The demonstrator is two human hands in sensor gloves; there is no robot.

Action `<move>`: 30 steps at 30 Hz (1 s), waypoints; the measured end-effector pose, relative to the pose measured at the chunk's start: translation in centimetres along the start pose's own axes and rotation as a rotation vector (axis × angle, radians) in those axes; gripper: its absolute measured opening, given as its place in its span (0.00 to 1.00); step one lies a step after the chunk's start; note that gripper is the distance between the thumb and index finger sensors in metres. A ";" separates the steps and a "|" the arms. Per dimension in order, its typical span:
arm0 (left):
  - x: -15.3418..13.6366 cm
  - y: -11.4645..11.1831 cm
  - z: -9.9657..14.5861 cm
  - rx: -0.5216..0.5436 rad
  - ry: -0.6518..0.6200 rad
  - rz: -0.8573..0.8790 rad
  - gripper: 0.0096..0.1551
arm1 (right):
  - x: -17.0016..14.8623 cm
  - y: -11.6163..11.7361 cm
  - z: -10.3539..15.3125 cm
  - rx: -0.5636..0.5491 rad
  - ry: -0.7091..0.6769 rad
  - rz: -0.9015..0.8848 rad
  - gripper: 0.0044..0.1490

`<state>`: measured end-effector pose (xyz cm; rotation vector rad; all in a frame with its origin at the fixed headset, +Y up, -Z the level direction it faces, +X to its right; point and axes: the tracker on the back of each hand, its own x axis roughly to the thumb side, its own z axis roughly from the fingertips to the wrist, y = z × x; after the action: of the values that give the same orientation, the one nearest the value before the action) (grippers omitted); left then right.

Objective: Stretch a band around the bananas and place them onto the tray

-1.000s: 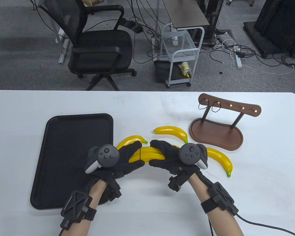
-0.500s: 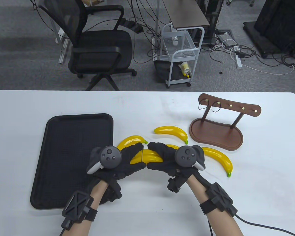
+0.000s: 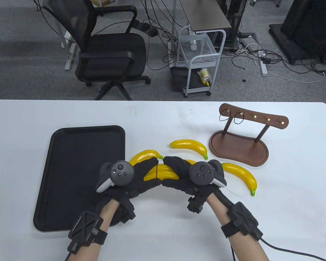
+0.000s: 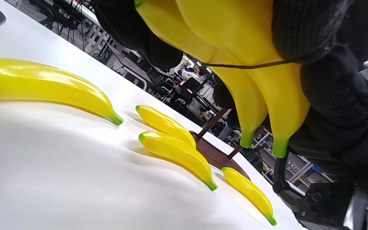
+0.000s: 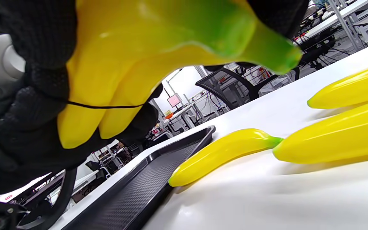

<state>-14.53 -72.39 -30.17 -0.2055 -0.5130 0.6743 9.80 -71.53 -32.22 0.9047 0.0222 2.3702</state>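
Two yellow bananas (image 3: 164, 172) are held together above the table, with a thin black band (image 3: 157, 171) around them. My left hand (image 3: 142, 174) grips their left end and my right hand (image 3: 176, 172) grips the right part; the fingertips of the two hands nearly meet. In the left wrist view the band (image 4: 235, 66) runs taut across the held bananas (image 4: 235, 35), and in the right wrist view the band (image 5: 107, 106) crosses the pair (image 5: 123, 64). The black tray (image 3: 70, 174) lies to the left, with nothing on it.
Loose bananas lie on the table: one (image 3: 145, 155) by the tray's right edge, one (image 3: 190, 145) further back, one (image 3: 241, 176) at the right, one partly hidden behind my right hand. A wooden stand (image 3: 239, 148) with spare bands (image 3: 237, 119) on its pegs stands at the back right.
My right hand has slid left along the bananas toward the left hand, so less banana shows between them. The band sits slightly further right. The loose bananas have not moved.
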 end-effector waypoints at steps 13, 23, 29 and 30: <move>0.8 -0.1 0.0 0.054 0.029 -0.120 0.47 | 1.2 0.8 -0.2 -0.004 0.023 0.127 0.66; 0.9 -0.2 -0.1 0.060 0.029 -0.103 0.46 | 1.6 1.0 -0.1 -0.039 0.023 0.167 0.67; 0.6 -0.1 0.0 0.051 0.012 -0.065 0.47 | 1.0 0.5 0.0 -0.055 -0.010 0.110 0.63; 0.5 -0.1 0.0 0.049 0.009 -0.055 0.48 | 0.9 0.5 0.0 -0.051 -0.019 0.099 0.62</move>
<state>-14.13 -72.10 -29.95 -0.1472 -0.4914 0.6311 9.07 -71.46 -31.56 0.9234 -0.0919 2.4412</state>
